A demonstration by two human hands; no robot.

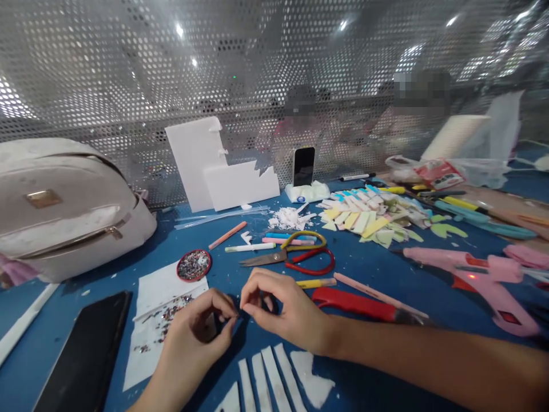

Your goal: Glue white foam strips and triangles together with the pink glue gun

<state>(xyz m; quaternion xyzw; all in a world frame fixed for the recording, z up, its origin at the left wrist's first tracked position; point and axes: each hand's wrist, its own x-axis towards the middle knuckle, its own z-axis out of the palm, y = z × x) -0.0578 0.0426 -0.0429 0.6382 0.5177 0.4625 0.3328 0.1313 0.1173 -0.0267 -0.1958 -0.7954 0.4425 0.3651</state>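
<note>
My left hand point(199, 332) is closed in a pinch, its thumb and forefinger tips together. Facing it, my right hand point(285, 306) pinches too, its fingertips a small gap from the left ones. Whatever lies between the fingers is too small to make out. Beneath my left hand lies a sheet of white paper point(143, 309) scattered with small dark and coloured bits point(171, 312). A round red-rimmed dish point(194, 265) of similar bits sits on its top edge. White strips point(270, 377) lie just below my hands. Beyond them rest scissors point(270, 258) with one yellow and one red handle loop.
A pink glue gun point(467, 274) and a red-handled tool point(355, 302) lie on the right. A dark phone point(86, 355) and a pale backpack point(64, 206) occupy the left. Paper pieces point(369, 212), white foam boards point(240, 186) and a propped phone point(304, 166) stand before a perforated metal screen point(249, 68).
</note>
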